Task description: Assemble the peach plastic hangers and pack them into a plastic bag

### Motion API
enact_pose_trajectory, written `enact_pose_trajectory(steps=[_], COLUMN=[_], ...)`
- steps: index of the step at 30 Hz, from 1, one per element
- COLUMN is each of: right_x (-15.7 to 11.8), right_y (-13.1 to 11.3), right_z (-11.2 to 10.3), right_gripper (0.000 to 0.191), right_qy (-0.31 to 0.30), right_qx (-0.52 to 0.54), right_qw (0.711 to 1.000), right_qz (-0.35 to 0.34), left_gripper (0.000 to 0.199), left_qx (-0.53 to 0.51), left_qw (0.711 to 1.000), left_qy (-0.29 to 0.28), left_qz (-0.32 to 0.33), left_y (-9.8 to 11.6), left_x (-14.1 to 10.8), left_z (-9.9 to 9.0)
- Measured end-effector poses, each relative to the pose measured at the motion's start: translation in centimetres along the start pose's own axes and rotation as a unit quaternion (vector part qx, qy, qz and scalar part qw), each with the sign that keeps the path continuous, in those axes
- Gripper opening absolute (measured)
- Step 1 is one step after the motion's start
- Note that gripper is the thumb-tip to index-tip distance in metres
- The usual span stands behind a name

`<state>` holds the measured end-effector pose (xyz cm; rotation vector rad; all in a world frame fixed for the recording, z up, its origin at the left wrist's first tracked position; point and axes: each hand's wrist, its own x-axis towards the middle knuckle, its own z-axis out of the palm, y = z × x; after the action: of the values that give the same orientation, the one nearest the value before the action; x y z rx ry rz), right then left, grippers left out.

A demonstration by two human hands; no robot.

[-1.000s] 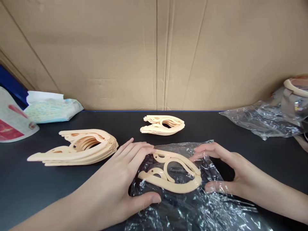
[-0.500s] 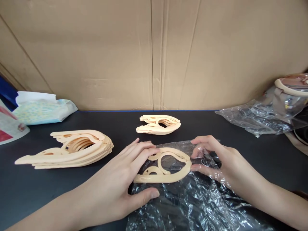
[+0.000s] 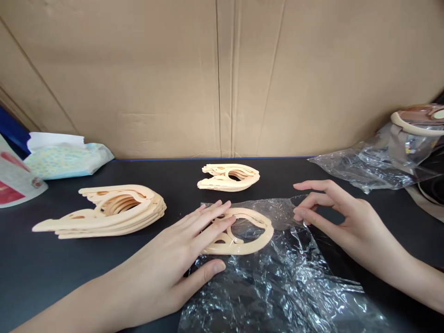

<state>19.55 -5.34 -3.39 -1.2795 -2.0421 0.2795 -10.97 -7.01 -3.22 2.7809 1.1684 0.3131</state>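
A beige folded clothes hanger (image 3: pixel 255 247) lies on the table, in or under a clear plastic bag (image 3: pixel 277 282); which of the two I cannot tell for certain. My left hand (image 3: pixel 194 249) rests flat across the hanger's left part, fingers stretched and thumb apart on the film. At the bag's upper right edge, my right hand (image 3: pixel 340 212) pinches the film between thumb and a finger, with the index finger raised. Two piles of similar hangers stand near: a larger stack (image 3: pixel 118 212) left of my left hand and a smaller stack (image 3: pixel 229 178) beyond the bag.
A packet of tissues (image 3: pixel 69 159) and a white-and-red container (image 3: pixel 17 180) stand at the left. Crumpled clear plastic (image 3: pixel 364 166) lies at the right beside a container with a beige handle (image 3: pixel 416 127). A cardboard wall (image 3: pixel 156 83) closes off the back of the black table.
My right hand has moved right, away from the hanger, to the bag's upper right corner area. My left hand has stayed on the hanger, its fingers reaching a little further over it.
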Motion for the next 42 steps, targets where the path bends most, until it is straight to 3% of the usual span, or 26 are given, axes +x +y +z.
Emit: enact_pose_trajectory(steps=[11,16,24,27,29,32,35,39,42], right_x=[-0.1,0.6,6.9,9.7,11.2,12.4,13.0,13.0,12.1], right_y=[0.1,0.0,-1.6,-2.1,-2.3,-2.1,-1.9,-1.7,-1.7], right_z=[-0.3,-0.4,-0.2,1.3,2.5,3.8,4.4,4.0,2.0], right_gripper=[0.024,0.025,0.038,0.057,0.074,0.085,0.085,0.074,0.073], right_qy=[0.016,0.041,-0.088,-0.126,-0.162,-0.199,-0.209,-0.171,-0.120], right_qx=[0.031,0.012,-0.096,-0.094,-0.103,-0.101,-0.082,-0.096,-0.103], right_qw=[0.999,0.999,0.972,0.961,0.958,0.959,0.962,0.967,0.973], right_qz=[0.012,-0.034,-0.196,-0.230,-0.213,-0.177,-0.157,-0.160,-0.168], left_gripper=[0.048,0.050,0.051,0.054,0.055,0.067,0.094,0.112,0.114], left_qx=[-0.035,-0.050,-0.053,-0.042,-0.040,-0.048,-0.053,-0.067,-0.080], left_qw=[0.999,0.998,0.998,0.997,0.997,0.998,0.997,0.997,0.997], left_qy=[0.029,0.026,-0.017,-0.041,-0.045,-0.029,-0.052,-0.031,-0.021], left_qz=[-0.013,-0.038,-0.041,-0.042,-0.043,-0.032,0.004,0.007,0.003], left_y=[0.2,0.2,0.0,-0.1,-0.3,-0.7,-0.9,-0.4,0.0], left_x=[0.2,0.4,0.6,0.6,0.4,-0.1,-0.5,-0.9,-1.1], left_z=[-0.1,-0.2,-0.3,-0.6,-0.7,-0.9,-1.1,-0.8,-0.4])
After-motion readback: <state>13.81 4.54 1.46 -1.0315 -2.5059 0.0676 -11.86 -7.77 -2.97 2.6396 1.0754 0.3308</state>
